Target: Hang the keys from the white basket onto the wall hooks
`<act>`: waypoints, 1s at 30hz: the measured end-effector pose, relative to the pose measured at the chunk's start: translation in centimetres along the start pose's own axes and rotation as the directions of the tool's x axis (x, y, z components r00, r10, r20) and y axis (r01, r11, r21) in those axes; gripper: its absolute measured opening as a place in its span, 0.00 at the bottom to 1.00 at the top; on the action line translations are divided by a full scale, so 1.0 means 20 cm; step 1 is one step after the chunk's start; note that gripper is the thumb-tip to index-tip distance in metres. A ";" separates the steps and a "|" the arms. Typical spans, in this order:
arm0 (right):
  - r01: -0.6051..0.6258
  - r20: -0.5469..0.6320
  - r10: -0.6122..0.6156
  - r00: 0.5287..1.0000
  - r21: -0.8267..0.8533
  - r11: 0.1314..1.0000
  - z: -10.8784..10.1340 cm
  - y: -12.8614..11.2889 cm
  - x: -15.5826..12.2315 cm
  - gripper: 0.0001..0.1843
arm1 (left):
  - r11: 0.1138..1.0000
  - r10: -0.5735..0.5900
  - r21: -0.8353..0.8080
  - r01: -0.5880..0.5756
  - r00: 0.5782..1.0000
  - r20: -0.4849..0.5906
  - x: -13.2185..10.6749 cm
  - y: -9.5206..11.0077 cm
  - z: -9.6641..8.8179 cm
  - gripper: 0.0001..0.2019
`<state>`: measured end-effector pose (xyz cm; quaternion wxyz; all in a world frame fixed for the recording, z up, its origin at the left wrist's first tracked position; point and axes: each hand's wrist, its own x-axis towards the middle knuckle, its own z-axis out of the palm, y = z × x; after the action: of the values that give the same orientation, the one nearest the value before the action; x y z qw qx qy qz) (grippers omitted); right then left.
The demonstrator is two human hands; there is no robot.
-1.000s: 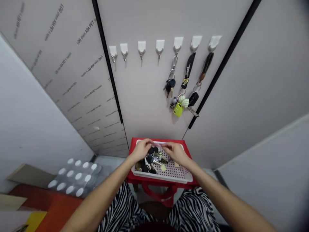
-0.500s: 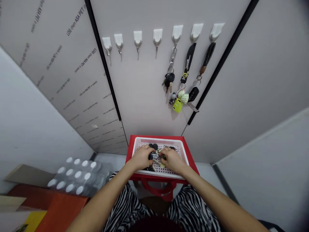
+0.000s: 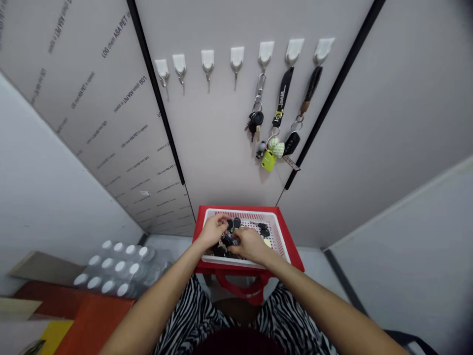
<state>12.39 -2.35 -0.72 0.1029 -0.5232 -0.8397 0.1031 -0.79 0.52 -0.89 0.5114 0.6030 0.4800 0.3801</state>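
The panel [image 3: 218, 167] rises just behind the far edge of the red stand [image 3: 292, 252], whose margin shows on both sides of the white basket [image 3: 254, 215]. Right of the right hand [image 3: 252, 245], the basket's perforated floor gives room up to the low slotted wall. The left hand [image 3: 213, 230] reaches over the left rim, fingers curled; whether it grips anything I cannot tell. The right hand's thumb and fingers bend over the keys [image 3: 220, 250], its hold unclear. Black-headed, jumbled and partly hidden, these lie in the basket's left half, beneath and between both hands.
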 end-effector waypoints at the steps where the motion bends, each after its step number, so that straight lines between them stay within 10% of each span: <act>1: -0.009 -0.004 0.009 1.000 0.010 1.000 0.00 -0.01 0.00 0.13 | 0.998 -0.017 -0.062 0.017 1.000 0.001 0.00 0.01 0.00 0.09; 13: -0.015 -0.114 0.060 0.992 0.362 0.932 0.01 -0.07 0.05 0.05 | 0.881 -0.099 -0.463 0.102 0.995 0.032 -0.02 0.05 -0.04 0.10; 19: -0.085 -0.024 0.338 0.941 0.949 0.304 -0.11 0.03 0.06 0.07 | 0.959 -0.015 -0.279 0.041 0.995 0.096 -0.02 0.07 -0.03 0.10; 22: -0.077 0.012 0.380 0.925 0.985 0.155 -0.15 0.05 0.05 0.08 | 0.994 -0.003 -0.101 0.027 0.972 0.236 -0.02 0.06 0.00 0.10; 26: -0.194 0.082 0.431 0.899 0.956 0.221 -0.13 0.07 0.03 0.07 | 0.999 -0.035 0.048 0.024 0.970 0.242 -0.02 0.02 0.02 0.12; 30: -0.187 -0.044 0.325 0.945 0.742 0.643 -0.08 0.11 0.00 0.07 | 0.985 -0.049 0.174 0.018 0.983 0.178 -0.01 -0.02 0.02 0.12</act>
<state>14.69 -1.25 0.30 0.3593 -0.5592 -0.6335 0.3960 -0.56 0.19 -1.30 0.5055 0.6687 0.4725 0.2723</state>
